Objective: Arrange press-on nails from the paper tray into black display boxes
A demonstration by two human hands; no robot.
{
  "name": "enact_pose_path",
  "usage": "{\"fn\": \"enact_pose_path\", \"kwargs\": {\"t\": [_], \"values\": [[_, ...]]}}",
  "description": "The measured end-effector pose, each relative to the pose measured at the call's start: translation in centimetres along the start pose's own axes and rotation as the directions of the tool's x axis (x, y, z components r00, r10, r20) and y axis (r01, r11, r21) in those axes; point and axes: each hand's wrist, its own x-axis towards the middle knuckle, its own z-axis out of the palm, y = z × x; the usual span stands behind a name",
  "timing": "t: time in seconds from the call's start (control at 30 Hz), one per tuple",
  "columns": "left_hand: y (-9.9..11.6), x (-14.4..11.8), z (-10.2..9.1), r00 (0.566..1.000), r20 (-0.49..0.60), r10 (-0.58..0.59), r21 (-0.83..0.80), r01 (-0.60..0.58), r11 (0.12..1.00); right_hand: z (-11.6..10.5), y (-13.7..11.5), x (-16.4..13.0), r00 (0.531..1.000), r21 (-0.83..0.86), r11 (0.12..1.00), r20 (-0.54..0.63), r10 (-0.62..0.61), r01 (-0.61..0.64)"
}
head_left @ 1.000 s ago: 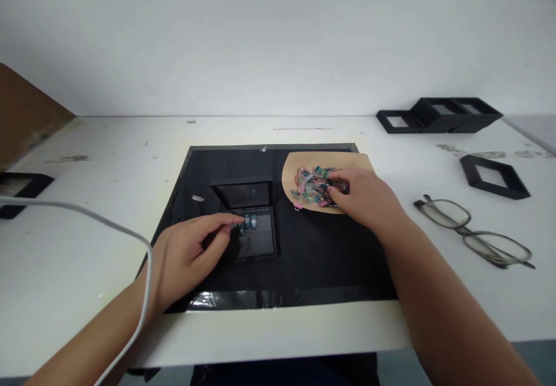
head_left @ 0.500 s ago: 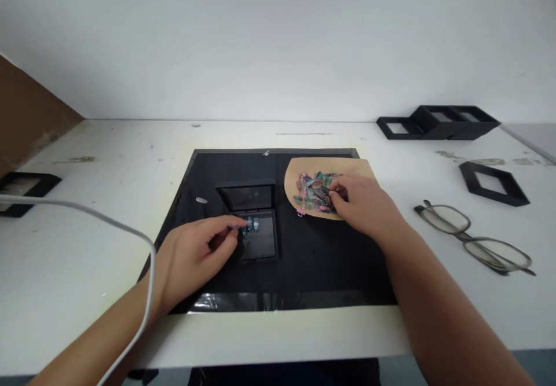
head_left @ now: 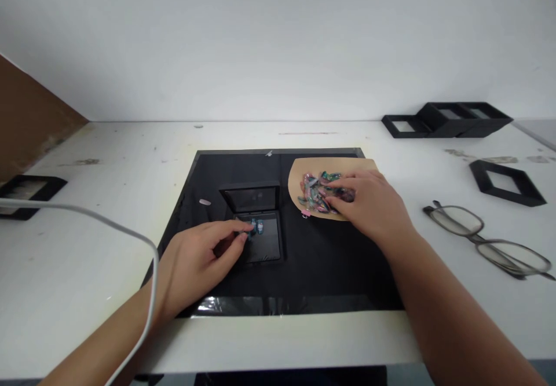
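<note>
Picking through the heap of small colourful clips (head_left: 320, 190), the right hand (head_left: 369, 205) lies over the tan paper sheet (head_left: 334, 169) at about 1 o'clock on the black mat (head_left: 304, 258), its fingers (head_left: 336, 202) curled down into the pile; whether they have closed on one piece, I cannot tell. The left hand (head_left: 195, 264) sits at 8 o'clock from the open black display box (head_left: 256, 224), thumb and forefinger together, pinching the blue-green clips (head_left: 256, 227) resting in the top left corner of the box's lower tray.

To do this cleanly, I'd judge the left hand should keep those pieces pressed flat and steady so nothing slides across the glossy tray, while the right draws out a single clip rather than a tangled bunch, lifting it straight up to avoid scattering the heap off the sheet. The raised lid stands at 12 o'clock from the tray, so coming in from the right side looks safest.

On the tabletop (head_left: 108, 160), spectacles (head_left: 486, 241) lie well apart at 3 o'clock, with empty black frames (head_left: 506, 182) beyond.
</note>
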Motion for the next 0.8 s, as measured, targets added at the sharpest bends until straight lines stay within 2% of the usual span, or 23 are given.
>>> {"fn": "enact_pose_path", "kwargs": {"t": [0.1, 0.27, 0.53, 0.67, 0.8], "values": [[-0.19, -0.06, 0.09, 1.0, -0.009, 0.011, 0.005, -0.011, 1.0, -0.09, 0.33, 0.18, 0.999, 0.01, 0.999, -0.033, 0.035, -0.035], [-0.25, -0.17, 0.16, 0.998, -0.012, 0.058, 0.059, -0.057, 0.997, 0.19, 0.64, 0.75, 0.997, 0.083, 0.995, 0.057, -0.06, 0.055], [-0.31, -0.05, 0.18, 0.998, -0.009, 0.063, 0.074, -0.062, 0.995, 0.52, 0.35, 0.77, 0.995, 0.053, 0.996, 0.063, -0.078, 0.075], [-0.19, 0.05, 0.1, 0.999, -0.021, 0.026, 0.031, -0.026, 0.999, 0.49, 0.36, 0.62, 0.996, 0.06, 0.995, 0.003, -0.084, 0.083], [-0.16, 0.06, 0.06, 1.0, -0.018, 0.004, -0.019, -0.004, 1.0, 0.12, 0.11, 0.3, 0.995, 0.214, 0.976, -0.093, -0.031, 0.05]]}}
